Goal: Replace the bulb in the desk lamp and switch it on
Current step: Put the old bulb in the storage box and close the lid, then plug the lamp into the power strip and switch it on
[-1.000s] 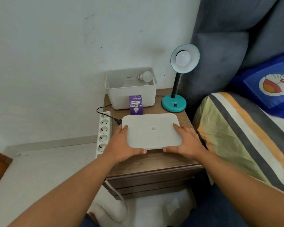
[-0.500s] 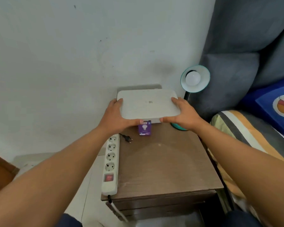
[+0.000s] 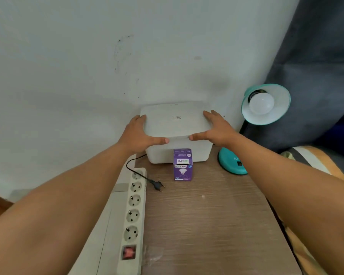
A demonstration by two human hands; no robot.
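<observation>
Power strip (image 3: 132,217) lies along the left edge of the bedside table (image 3: 207,225), its sockets unused; the lamp's black plug (image 3: 158,185) rests loose beside it. Left hand (image 3: 139,135) and right hand (image 3: 218,129), apart, grip opposite ends of the white lid (image 3: 175,120) sitting on the white bin (image 3: 161,153) at the far edge by the wall. Purple bulb box (image 3: 182,165) touches the bin's near face. Near tabletop is bare. Far right: teal lamp (image 3: 266,104), white bulb (image 3: 261,104) fitted, base (image 3: 229,161) near the right edge.

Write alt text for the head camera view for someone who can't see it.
Two bare hands, left hand and right hand, press a white lid onto a white box at the back of a wooden nightstand. A teal lamp with a bulb stands right; its plug lies unplugged beside a power strip.
</observation>
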